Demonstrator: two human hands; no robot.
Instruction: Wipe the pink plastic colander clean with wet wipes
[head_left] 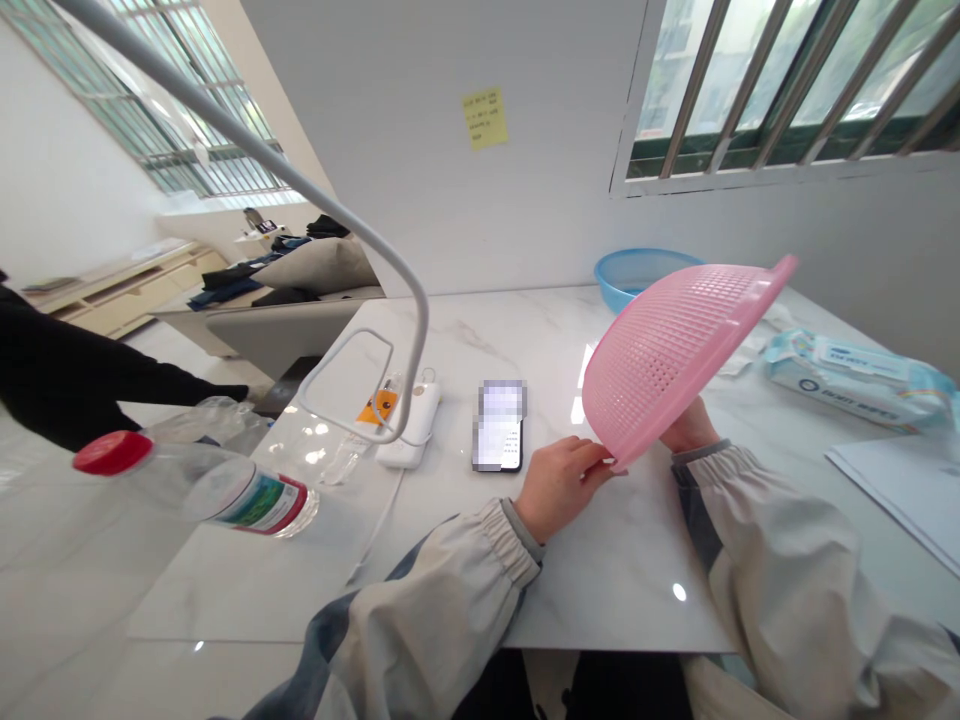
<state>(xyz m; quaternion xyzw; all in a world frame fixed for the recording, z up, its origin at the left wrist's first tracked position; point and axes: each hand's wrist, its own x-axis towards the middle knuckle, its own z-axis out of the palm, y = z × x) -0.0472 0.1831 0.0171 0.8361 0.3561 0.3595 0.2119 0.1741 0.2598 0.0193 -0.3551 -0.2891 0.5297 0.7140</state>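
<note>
A pink plastic colander (675,350) is tilted up on its edge above the white marble table (600,580), its perforated underside facing me. My left hand (559,485) pinches its lower rim with closed fingers. My right hand (688,428) is behind the colander, mostly hidden, and appears to hold it from the inside. Both arms wear light grey sleeves.
A phone (499,425) lies left of my hands, beside a white charger box (411,425) and a lamp's wire base (352,385). A clear bottle with a red cap (202,485) sits at the left. A blue basin (637,272) stands at the back, with a wipes pack (855,380) and papers (907,490) at the right. Someone's black sleeve (67,385) is at the far left.
</note>
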